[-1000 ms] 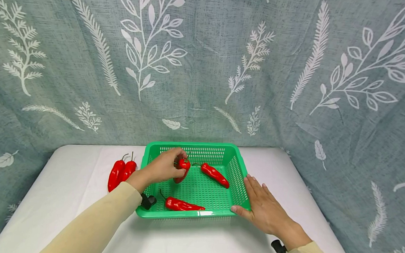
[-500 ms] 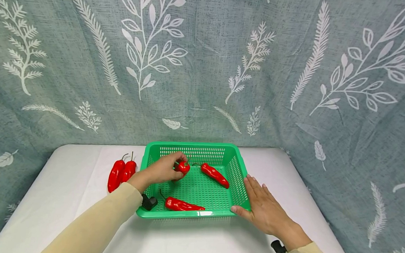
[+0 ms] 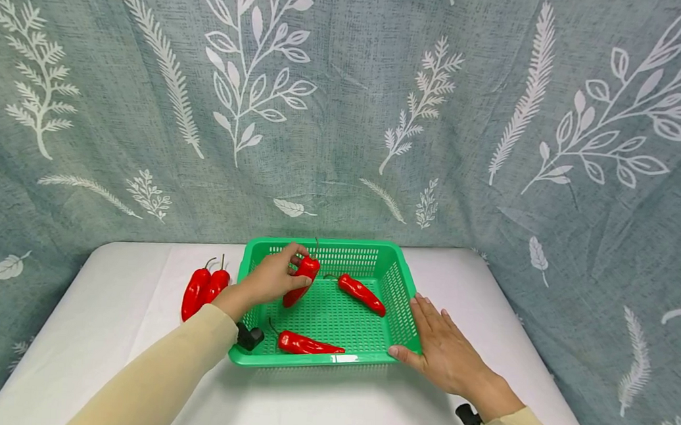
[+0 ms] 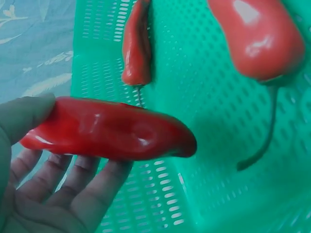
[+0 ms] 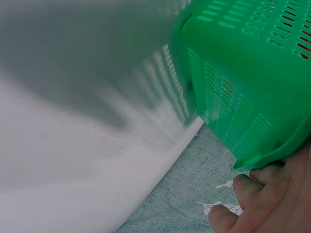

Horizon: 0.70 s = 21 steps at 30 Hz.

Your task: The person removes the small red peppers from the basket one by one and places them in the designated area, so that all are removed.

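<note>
My left hand [image 3: 267,278] holds a red pepper [image 3: 302,282] between thumb and fingers, over the left part of a green plastic basket [image 3: 350,244]. In the left wrist view the held pepper [image 4: 116,130] lies sideways, thumb on top and fingertips beneath. Two more red peppers are in the basket: one [image 3: 362,295] toward the right, another [image 3: 307,345] along the front wall. My right hand [image 3: 446,351] rests at the basket's right rim, fingers straight and thumb near the front corner; the right wrist view shows its fingers [image 5: 248,189] beside the green rim.
Two red peppers [image 3: 195,293] lie side by side on the white table [image 3: 151,291], left of the basket, partly behind my left forearm. A grey-green leaf-patterned cloth [image 3: 348,108] hangs behind the table.
The held pepper dips and turns toward me, then comes back up in my left hand, its tip now pointing down-left and its stem up. My right hand has stayed at the rim.
</note>
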Available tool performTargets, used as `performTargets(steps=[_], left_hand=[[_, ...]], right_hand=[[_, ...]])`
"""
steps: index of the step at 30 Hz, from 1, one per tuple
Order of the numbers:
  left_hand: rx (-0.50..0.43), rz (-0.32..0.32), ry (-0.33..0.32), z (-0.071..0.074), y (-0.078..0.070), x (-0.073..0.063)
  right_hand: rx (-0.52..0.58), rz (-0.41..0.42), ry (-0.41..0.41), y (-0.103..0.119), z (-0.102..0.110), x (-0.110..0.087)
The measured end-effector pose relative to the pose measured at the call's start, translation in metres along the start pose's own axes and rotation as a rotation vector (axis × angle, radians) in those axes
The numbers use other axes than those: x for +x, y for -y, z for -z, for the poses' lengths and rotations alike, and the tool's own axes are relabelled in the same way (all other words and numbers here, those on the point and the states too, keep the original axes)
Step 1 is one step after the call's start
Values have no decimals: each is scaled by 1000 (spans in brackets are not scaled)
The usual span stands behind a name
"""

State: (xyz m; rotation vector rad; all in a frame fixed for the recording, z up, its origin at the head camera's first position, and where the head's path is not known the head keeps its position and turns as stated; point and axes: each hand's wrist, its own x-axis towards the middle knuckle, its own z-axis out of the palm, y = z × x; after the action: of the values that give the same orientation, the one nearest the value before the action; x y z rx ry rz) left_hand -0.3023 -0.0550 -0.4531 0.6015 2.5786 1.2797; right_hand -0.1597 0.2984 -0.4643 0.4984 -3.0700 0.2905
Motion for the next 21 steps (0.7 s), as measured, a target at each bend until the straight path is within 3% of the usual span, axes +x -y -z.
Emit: performTargets(steps=[7, 21], left_hand=[[-88, 16, -25, 18, -5, -6], [-121, 34, -111, 58, -2, -25]], right_hand=[[6, 0, 10, 0, 1, 1], [4, -1, 3, 1, 0, 1]])
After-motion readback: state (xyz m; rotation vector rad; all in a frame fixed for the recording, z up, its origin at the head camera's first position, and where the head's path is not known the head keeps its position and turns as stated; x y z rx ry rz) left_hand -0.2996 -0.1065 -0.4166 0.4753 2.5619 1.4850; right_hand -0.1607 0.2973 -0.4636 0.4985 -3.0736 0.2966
